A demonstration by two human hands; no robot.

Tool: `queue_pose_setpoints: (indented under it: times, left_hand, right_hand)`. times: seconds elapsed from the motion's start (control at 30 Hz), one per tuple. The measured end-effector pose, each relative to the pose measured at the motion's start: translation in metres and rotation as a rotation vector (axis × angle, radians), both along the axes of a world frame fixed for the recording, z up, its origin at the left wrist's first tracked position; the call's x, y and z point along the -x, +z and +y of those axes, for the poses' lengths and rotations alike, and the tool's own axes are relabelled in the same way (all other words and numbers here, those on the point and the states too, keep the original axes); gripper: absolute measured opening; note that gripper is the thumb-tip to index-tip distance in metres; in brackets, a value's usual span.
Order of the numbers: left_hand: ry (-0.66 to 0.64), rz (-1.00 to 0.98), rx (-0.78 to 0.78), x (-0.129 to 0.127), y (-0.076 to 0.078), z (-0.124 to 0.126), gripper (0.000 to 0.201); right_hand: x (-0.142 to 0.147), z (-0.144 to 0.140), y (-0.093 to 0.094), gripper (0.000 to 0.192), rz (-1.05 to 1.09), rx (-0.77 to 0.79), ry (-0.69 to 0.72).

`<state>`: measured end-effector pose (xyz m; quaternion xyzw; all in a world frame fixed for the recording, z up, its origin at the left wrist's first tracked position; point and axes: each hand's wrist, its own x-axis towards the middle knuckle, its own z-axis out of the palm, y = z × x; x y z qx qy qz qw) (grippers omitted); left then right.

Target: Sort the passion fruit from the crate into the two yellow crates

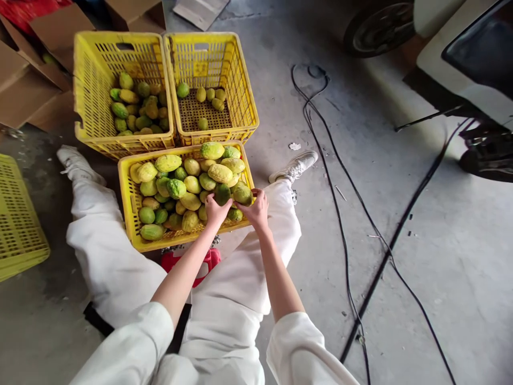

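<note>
My left hand (217,212) is closed around a dark green fruit (222,194) at the right front of a low yellow crate (127,216). Beside it, my right hand (257,209) grips a dull olive-green fruit (242,194) near the same crate's right rim. Both fruits are oval and look like citrons. Below and around my hands the crate is heaped with several similar fruits, green to yellow, some with lumpy skin such as the yellow fruit (220,173). My fingers partly hide the two held fruits.
Two deeper yellow crates stand behind: the left crate (80,80) holds many fruits, the right crate (244,96) a few. Another yellow crate (20,219) is at far left, cardboard boxes (24,85) at upper left. Black cables (340,230) cross the floor; a vehicle (452,59) stands at right.
</note>
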<state>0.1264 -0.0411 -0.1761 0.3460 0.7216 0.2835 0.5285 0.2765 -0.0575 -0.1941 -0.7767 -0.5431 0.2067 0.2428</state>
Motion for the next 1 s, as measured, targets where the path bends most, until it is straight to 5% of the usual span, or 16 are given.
queue_pose_setpoints:
  times: [0.1,0.23,0.5,0.8,1.0]
  left_hand:
    - [0.004,0.239,0.052,-0.021,0.005,0.008,0.065]
    - [0.037,0.307,0.042,-0.028,0.005,0.009,0.065]
    - [0.029,0.075,0.030,0.016,0.010,-0.017,0.044]
    - [0.334,-0.491,0.056,0.108,0.074,-0.053,0.037]
    - [0.360,-0.686,-0.115,0.144,0.109,-0.072,0.040]
  right_hand:
    - [0.002,-0.012,0.010,0.063,0.049,0.016,-0.027]
    - [0.003,-0.020,0.021,0.065,0.150,0.018,-0.083]
    - [0.007,-0.029,0.038,0.064,0.346,-0.072,-0.117]
    - [0.045,-0.044,0.076,0.066,0.793,-0.162,0.036]
    - [0.075,-0.057,0.112,0.066,0.984,-0.128,0.133]
